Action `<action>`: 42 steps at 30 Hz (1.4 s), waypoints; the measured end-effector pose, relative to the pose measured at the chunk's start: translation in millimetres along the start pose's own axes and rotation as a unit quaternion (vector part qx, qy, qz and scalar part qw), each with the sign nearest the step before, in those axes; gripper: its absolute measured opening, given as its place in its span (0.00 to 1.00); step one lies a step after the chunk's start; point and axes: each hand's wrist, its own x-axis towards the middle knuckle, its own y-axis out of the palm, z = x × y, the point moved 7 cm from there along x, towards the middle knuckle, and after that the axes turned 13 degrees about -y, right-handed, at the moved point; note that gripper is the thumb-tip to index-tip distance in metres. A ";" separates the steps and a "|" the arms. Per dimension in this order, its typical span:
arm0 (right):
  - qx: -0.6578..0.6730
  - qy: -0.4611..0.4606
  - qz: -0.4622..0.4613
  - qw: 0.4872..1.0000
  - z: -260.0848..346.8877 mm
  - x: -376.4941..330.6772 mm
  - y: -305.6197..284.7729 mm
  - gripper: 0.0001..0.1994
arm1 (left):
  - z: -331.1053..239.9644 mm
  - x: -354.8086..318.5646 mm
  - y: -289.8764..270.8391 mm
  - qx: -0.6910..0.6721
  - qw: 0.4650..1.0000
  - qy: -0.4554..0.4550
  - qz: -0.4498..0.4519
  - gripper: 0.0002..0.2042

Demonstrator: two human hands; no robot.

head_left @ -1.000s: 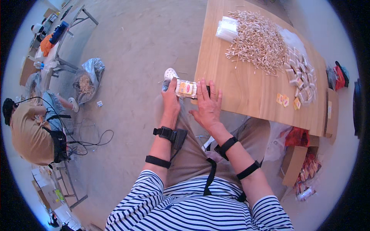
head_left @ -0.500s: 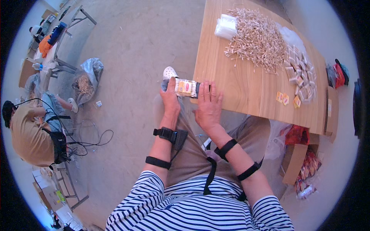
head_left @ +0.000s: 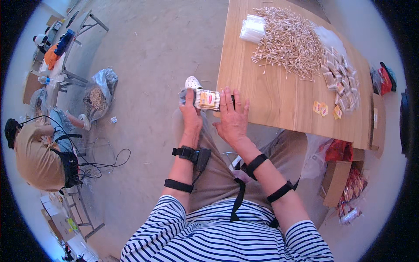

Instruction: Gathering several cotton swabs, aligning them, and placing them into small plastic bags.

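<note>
My left hand (head_left: 190, 118) grips a clear pack of cotton swabs (head_left: 207, 99), thumb across its left end; a yellow and red label shows on the front. The pack is level beside the near left corner of the wooden table (head_left: 279, 105). Stretched out and slightly spread, the fingers of my right hand (head_left: 232, 118) lie flat at the pack's right end, over the table corner. A small dark object (head_left: 232, 101) shows partly between these fingers; most of it is hidden. Loose cotton swabs (head_left: 288, 41) form a large heap farther back on the table.
Clear bags (head_left: 252, 29) lie left of the heap, filled packs (head_left: 345, 85) right of it. Yellow labels (head_left: 320, 108) sit near the front edge. A cardboard box (head_left: 337, 183) stands below right. At left, another person (head_left: 43, 155) sits near a bag of swabs (head_left: 97, 97).
The pack and my left hand have shifted slightly left. My right fingers now reach over the pack's right end and cover more of the dark object.
</note>
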 end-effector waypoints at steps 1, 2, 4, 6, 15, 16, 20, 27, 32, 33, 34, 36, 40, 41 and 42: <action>0.002 -0.001 0.000 1.000 2.1 1.8 -1.0 0.57 | -1.9 2.0 -3.6 0.000 1.000 0.002 -0.002 0.08; -0.001 0.009 -0.002 1.000 2.2 3.2 -2.3 0.57 | 1.4 5.6 -5.6 -0.007 0.999 -0.034 0.005 0.09; -0.002 0.018 -0.002 1.000 3.1 5.0 -3.8 0.57 | 7.1 10.3 -7.3 -0.014 0.997 -0.069 0.010 0.09; -0.005 0.013 0.004 1.000 5.4 6.8 -3.6 0.56 | 4.2 11.8 -4.3 0.010 1.000 -0.016 0.023 0.13; -0.096 -0.008 -0.010 0.995 5.8 11.2 7.1 0.42 | 1.8 9.0 -3.3 0.035 0.999 0.025 0.004 0.13; -0.096 -0.009 -0.010 0.995 4.8 9.5 4.5 0.42 | 1.3 9.0 -3.8 0.035 0.999 0.026 0.004 0.13; -0.055 0.000 -0.006 0.998 5.2 6.1 5.4 0.40 | 1.1 7.1 1.2 0.051 0.998 0.041 0.012 0.06; 0.030 -0.009 0.011 0.999 5.5 5.0 -5.8 0.50 | -2.5 5.7 -3.9 0.050 0.998 0.025 0.001 0.08; 0.029 -0.013 -0.015 0.999 -5.5 -5.4 -8.1 0.49 | -3.0 -7.5 4.2 0.066 0.997 -0.021 0.018 0.12; 0.019 -0.014 -0.010 1.000 -4.6 -5.9 -10.2 0.49 | -2.2 -10.7 8.0 0.105 0.994 -0.018 0.026 0.15; 0.023 -0.013 -0.012 1.000 -6.0 -6.0 -8.9 0.49 | -0.5 -8.6 7.1 0.109 0.994 -0.016 0.026 0.15; 0.008 -0.024 -0.024 0.999 -8.0 -6.8 -6.5 0.48 | 6.4 -2.0 2.2 0.095 0.995 -0.033 -0.002 0.13; 0.026 -0.025 -0.042 0.998 -3.8 -6.6 -8.3 0.44 | 10.5 22.7 -18.5 0.090 0.993 -0.064 0.038 0.12; 0.022 -0.028 -0.060 0.998 -3.8 -6.6 -9.2 0.42 | 13.9 27.3 -22.2 0.082 0.991 -0.096 0.040 0.11; 0.017 -0.030 -0.078 0.996 -3.7 -6.6 -10.1 0.40 | 18.4 30.8 -25.9 0.074 0.988 -0.128 0.041 0.09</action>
